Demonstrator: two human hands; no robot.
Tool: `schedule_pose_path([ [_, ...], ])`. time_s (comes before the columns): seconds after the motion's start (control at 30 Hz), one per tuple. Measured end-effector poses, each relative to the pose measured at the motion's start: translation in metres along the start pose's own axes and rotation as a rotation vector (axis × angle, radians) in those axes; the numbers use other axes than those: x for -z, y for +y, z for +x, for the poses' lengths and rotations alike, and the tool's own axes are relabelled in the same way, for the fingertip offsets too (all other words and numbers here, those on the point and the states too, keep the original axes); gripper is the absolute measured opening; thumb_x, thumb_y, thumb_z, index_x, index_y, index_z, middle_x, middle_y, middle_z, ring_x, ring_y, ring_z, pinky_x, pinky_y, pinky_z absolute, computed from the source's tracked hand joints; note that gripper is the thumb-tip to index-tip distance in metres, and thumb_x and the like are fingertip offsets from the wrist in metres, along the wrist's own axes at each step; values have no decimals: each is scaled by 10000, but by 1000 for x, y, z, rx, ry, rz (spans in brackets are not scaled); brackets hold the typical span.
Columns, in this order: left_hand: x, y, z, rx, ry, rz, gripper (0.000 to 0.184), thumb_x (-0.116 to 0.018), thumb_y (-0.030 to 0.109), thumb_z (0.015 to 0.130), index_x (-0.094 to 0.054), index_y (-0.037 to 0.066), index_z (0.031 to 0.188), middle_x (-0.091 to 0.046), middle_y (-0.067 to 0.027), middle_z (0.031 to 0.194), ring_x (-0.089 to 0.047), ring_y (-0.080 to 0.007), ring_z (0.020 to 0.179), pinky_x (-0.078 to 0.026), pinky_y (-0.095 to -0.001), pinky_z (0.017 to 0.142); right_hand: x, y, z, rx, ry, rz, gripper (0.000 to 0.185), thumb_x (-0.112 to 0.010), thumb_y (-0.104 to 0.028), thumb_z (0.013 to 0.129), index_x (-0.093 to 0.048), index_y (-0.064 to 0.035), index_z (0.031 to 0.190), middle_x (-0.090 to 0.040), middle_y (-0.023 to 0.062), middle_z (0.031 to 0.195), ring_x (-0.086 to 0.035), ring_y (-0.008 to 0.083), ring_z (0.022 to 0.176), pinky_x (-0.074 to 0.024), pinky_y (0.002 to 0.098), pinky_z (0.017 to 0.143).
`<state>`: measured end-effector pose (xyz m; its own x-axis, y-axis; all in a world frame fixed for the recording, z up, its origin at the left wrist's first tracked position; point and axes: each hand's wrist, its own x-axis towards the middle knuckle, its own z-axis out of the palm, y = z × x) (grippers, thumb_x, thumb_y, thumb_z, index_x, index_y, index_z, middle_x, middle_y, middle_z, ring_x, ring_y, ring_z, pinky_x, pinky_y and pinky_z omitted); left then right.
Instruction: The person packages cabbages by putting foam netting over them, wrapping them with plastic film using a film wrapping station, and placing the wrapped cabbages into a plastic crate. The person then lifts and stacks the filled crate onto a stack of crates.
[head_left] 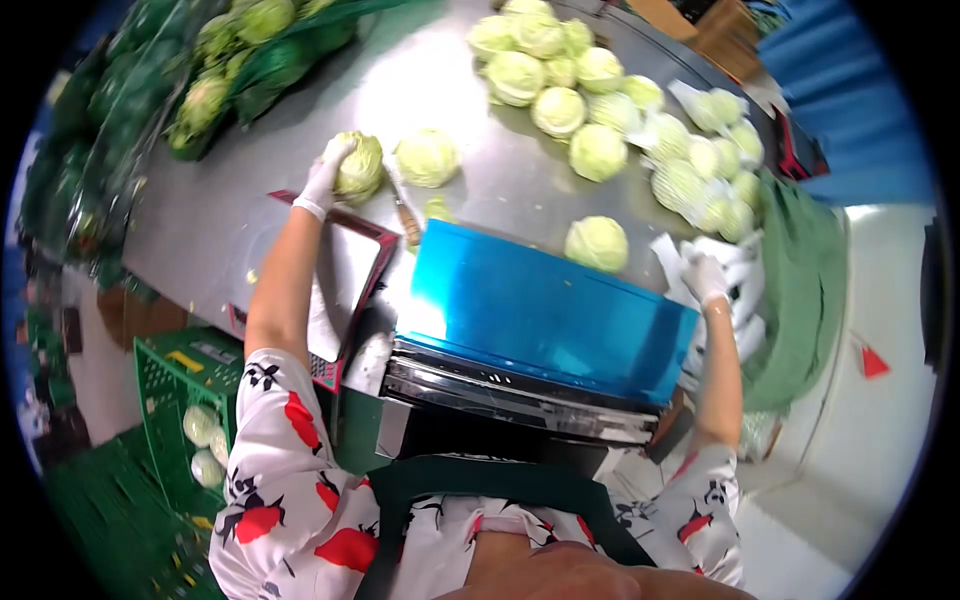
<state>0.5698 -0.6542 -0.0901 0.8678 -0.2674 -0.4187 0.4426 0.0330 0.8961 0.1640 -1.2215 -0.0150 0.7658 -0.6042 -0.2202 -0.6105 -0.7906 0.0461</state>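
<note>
One cabbage (361, 172), longer visible axis toward the far edge, sits left on the steel table (485, 185) beside one knife (408, 224); the left hand (322, 182), half-curled, holds it; the right hand (706, 277), fingers bent, touches white netting (738, 250), grip unclear.

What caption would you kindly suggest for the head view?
Left hand on a cabbage, right hand at white wrapping across a steel table.

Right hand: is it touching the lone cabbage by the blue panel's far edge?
Apart. The head view shows a strip of metal table and some white material between the lone cabbage and the right hand.
</note>
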Motion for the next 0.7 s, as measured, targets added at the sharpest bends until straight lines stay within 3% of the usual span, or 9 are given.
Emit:
schedule_pose_path([
  [0.07,-10,25,-36,247,-96,-396,724,-639,650,817,-499,237,1394,-560,-72,1374,-543,-312,1237,-446,-578,977,17,-19,-13,-30,-89,-97,347,-607,-339,834,-682,-156,1120,-677,224,1088,-623,390,1080,-483,475,949],
  [0.23,3,36,-105,53,-273,-705,757,-611,609,858,-439,162,1443,-478,-116,1456,-488,-310,1312,-410,-563,1053,-28,4,15,-110,-128,-182,410,-493,-412,926,-671,-119,1150,-668,232,1116,-634,392,1070,-483,481,951],
  [0.33,19,39,-159,-166,-113,-545,710,-570,528,921,-402,94,1458,-472,-138,1458,-487,-296,1322,-397,-502,1095,-16,11,15,-48,-26,-177,416,-479,-432,940,-708,-105,1055,-662,234,1101,-637,398,1038,-491,487,925],
  [0.37,38,34,-171,-201,-77,-414,642,-528,443,967,-386,54,1457,-466,-157,1458,-508,-280,1303,-406,-434,1101,-7,12,10,-9,18,-176,378,-459,-359,954,-678,-121,1149,-660,247,1073,-637,406,1014,-495,504,893],
  [0.47,72,27,-226,-495,195,415,787,-769,346,797,-398,27,1414,-506,-163,1387,-541,-291,1244,-417,-408,1088,9,17,-7,-126,238,-122,376,-490,-233,948,-609,-180,1301,-670,199,1041,-645,383,972,-504,483,852],
  [0.57,68,21,-278,-613,366,1164,1008,-888,329,583,-394,41,1412,-433,-201,1410,-452,-350,1305,-406,-435,1085,58,14,-25,168,775,-119,510,-512,-83,926,-521,-238,1412,-663,129,1025,-641,337,938,-511,442,812],
  [0.6,67,17,-288,-583,333,1297,1014,-886,319,578,-390,46,1419,-413,-211,1432,-419,-379,1326,-388,-440,1097,86,-4,-38,106,784,-10,576,-530,3,893,-547,-275,1397,-644,95,1002,-626,306,916,-509,408,799],
  [0.63,67,12,-293,-613,321,1316,1023,-888,324,577,-387,50,1425,-399,-213,1450,-409,-386,1334,-369,-446,1107,111,-16,-48,222,955,81,472,-550,-50,933,-567,-201,1380,-657,112,1047,-638,279,951,-515,378,825],
  [0.7,60,13,-300,-618,331,1343,1026,-882,338,591,-380,61,1442,-363,-217,1488,-362,-403,1371,-293,-482,1143,168,-69,-79,214,1055,737,370,-568,-106,968,-556,-20,1328,-645,97,1162,-625,211,1036,-497,338,907],
])
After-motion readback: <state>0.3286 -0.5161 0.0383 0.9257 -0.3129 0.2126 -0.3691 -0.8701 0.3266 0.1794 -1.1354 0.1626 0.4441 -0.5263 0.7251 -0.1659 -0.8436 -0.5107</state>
